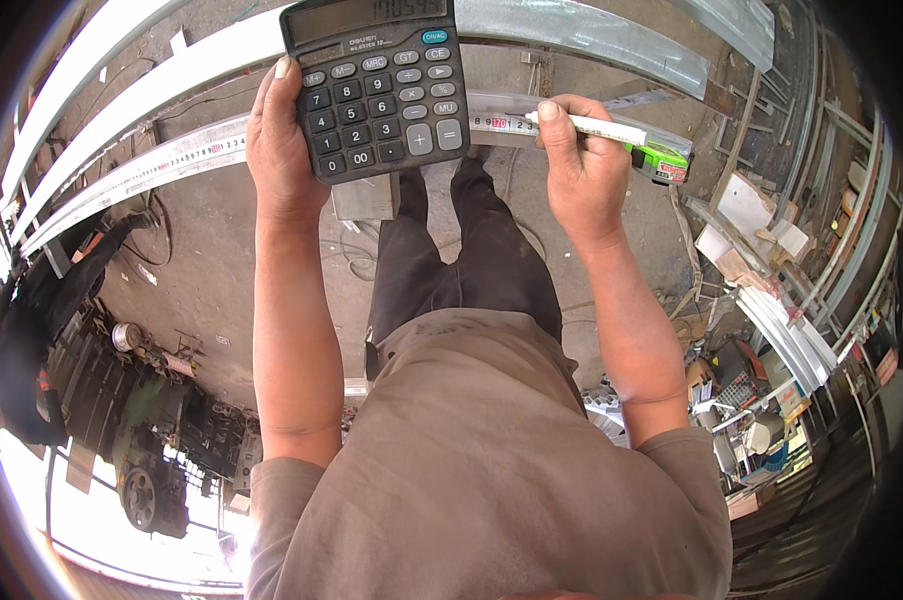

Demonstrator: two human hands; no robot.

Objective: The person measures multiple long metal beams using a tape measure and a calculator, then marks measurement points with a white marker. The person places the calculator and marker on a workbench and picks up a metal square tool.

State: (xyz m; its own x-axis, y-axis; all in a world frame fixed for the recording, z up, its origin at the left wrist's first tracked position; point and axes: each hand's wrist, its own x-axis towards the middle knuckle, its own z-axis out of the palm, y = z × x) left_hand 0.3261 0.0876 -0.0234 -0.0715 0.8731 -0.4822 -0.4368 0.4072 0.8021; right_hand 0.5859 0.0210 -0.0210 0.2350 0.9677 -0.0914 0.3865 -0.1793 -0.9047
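My left hand (286, 150) holds a black desktop calculator (373, 97) by its left side, its display at the top edge of the view. My right hand (586, 157) grips a white marker pen (609, 129), its tip pointing left over the blade of a tape measure (504, 124). The blade lies stretched along a long metal bar; its green case (661, 161) is just right of my right hand. The calculator hides part of the blade.
More long metal profiles (594, 41) run across beyond my hands. A block-like metal piece (365, 197) stands below the calculator. Another person in dark clothing (31, 337) is at the far left. Metal stock (785, 337) and boxes crowd the right, machinery (148, 487) the lower left.
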